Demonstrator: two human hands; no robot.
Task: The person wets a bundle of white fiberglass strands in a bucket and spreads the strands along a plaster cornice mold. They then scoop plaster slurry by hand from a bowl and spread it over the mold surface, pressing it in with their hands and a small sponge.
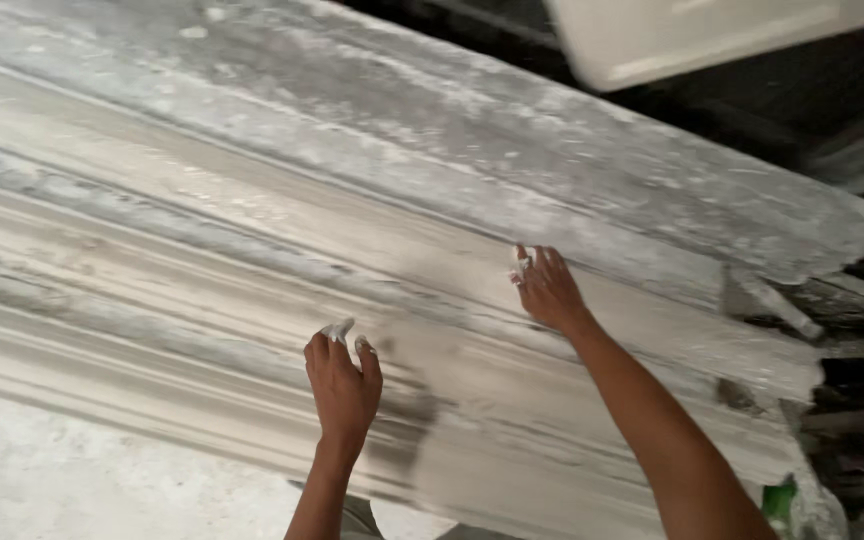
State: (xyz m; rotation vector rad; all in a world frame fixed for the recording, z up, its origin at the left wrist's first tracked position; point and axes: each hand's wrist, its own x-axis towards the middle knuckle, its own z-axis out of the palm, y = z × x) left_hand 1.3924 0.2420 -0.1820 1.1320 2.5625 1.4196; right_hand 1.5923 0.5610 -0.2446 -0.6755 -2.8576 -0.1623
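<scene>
Pressed flat on a long grey-white moulded plaster strip with ridges and grooves [252, 250], left hand [342, 390], fingers close together, tips white with wet plaster. Nothing gripped that shows, only a small white lump [338, 329] at the fingertips. Further right and a bit farther away, right hand [549, 290], also resting on the same strip, fingers a little curled, a white dab [521, 266] on one fingertip. Hard to tell whether anything small sits under that hand. Running from far left to near right across most of the view, the ridged strip, blurry with motion. At the far top right, a pale flat rectangular box [692, 35]. At the right edge, broken dusty plaster pieces [772, 300]. Low down near right, a small green object [779, 500]. Near left, a dusty pale floor [82, 470].
</scene>
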